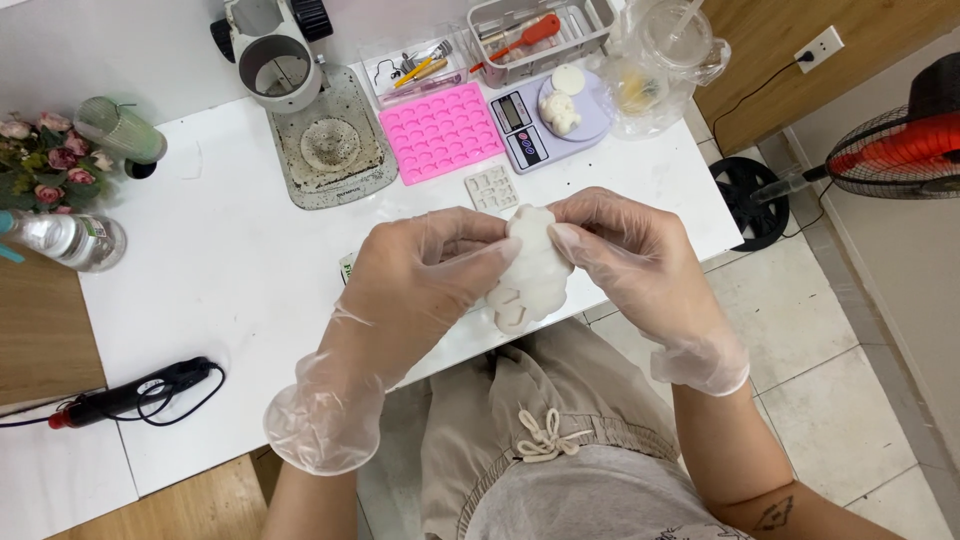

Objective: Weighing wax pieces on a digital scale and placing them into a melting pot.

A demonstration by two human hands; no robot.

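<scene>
Both my hands wear clear plastic gloves and pinch a soft white mould point(530, 270) with scalloped edges, held above the front edge of the white table point(230, 290). My left hand point(415, 285) grips its left side with thumb and fingers. My right hand point(630, 255) grips its upper right edge. A shaped cavity shows at the mould's lower end.
On the table lie a pink silicone mould tray point(441, 131), a small white mould point(491, 188), a digital scale point(545, 118) with a white cast piece, a microscope base point(330, 140), a tool tray point(530, 35), a bottle point(65, 240) and flowers point(45, 155). A fan point(900, 140) stands right.
</scene>
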